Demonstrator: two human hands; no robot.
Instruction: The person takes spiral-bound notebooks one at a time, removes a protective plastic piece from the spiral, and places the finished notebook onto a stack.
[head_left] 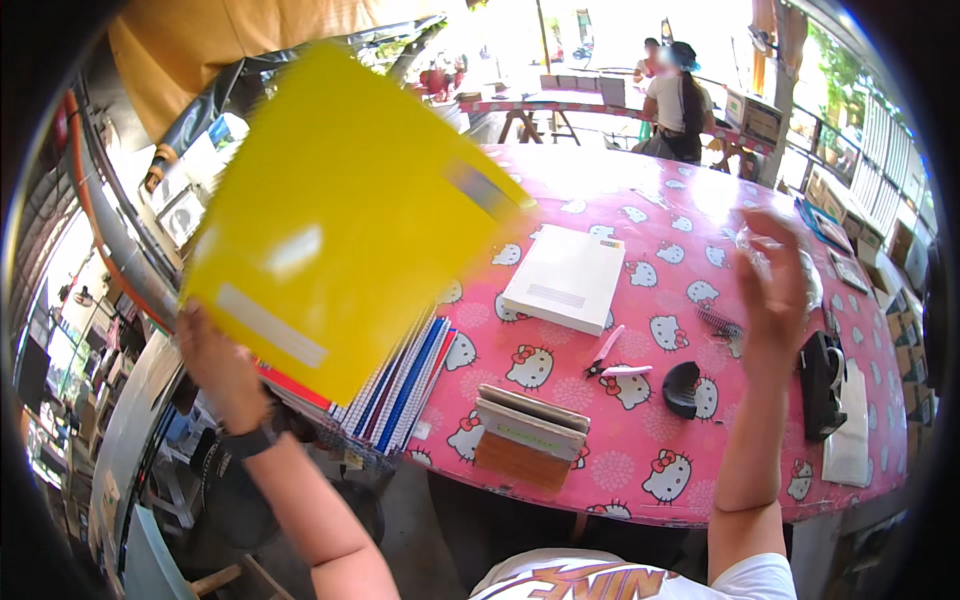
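My left hand (222,370) grips a large yellow-covered notebook (340,230) by its lower left corner. It is tilted up, smeared by motion, and covers part of the table's left side. Below it lies a stack of spiral-bound notebooks (395,400) with blue, white and red edges. My right hand (775,275) is raised over the right side of the table, fingers apart and nothing seen in them. Near that hand are a clear plastic wrap (812,282) and a small dark spiral coil (718,322). A thick white pad of paper (565,277) lies mid-table.
Pink-handled cutters (612,362), a black rounded object (682,390) and a wooden block holding grey boards (530,435) rest on the pink patterned tablecloth (630,450). A black device (822,385) stands at right. Beyond, a person (680,105) is near another table.
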